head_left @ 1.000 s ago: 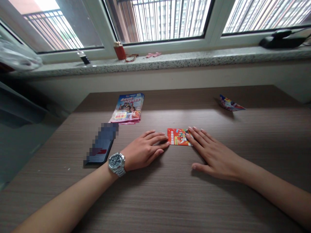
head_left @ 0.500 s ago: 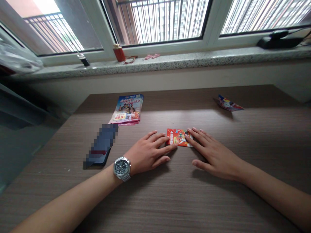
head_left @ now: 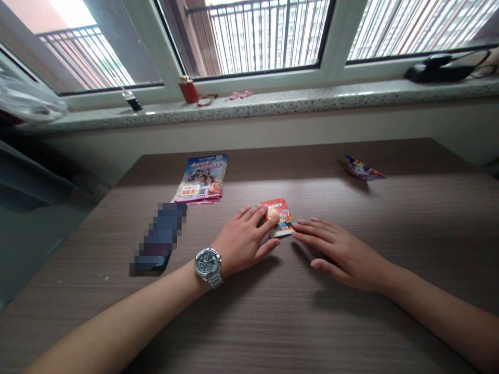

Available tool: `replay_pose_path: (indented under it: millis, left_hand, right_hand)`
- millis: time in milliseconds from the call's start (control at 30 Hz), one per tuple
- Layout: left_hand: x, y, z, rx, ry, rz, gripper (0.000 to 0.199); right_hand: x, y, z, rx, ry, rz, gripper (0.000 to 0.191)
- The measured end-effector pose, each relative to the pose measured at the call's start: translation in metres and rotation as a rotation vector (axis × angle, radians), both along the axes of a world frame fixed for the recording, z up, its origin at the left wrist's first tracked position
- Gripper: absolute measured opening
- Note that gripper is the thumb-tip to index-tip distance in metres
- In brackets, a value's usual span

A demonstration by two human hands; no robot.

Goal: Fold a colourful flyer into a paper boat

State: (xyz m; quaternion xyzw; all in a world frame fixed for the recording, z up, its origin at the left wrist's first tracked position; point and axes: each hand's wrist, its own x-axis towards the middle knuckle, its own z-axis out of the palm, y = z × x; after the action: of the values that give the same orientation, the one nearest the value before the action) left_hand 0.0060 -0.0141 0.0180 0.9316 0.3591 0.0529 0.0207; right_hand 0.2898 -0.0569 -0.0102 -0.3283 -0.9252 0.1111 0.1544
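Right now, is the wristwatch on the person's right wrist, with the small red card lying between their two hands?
Not quite. The head view shows the wristwatch on the left wrist, not the right. The rest holds: the small red card lies between the left hand and the right hand.

Daylight comes through the windows ahead, and the sky at upper left burns out to white while the room stays fairly dim. A pale sheen lies across the far part of the bench. Soft shadows fall beneath the left hand and right hand. The wide lens bows the frames near the edges, and a blocky mosaic obscures the phone. Nothing shows strong blur.
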Motion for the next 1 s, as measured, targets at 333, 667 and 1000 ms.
replay_pose_path:
  millis: [333,667,1000]
  left_hand:
    - [0.0085,0.0045,-0.0036,-0.045,-0.065,0.003,0.058]
    - [0.0035,0.0067,-0.0098,-0.067,-0.175,-0.036,0.044]
    - [0.0045,0.0041,-0.0088,-0.079,-0.300,-0.075,0.036]
  right_hand:
    - [-0.0015,0.0004,0.0027,-0.054,0.001,0.088,0.058]
    - [0.0032,0.0039,0.0044,-0.090,0.273,-0.188,0.035]
    - [0.0004,0.0077,0.0029,-0.050,0.275,-0.214,0.031]
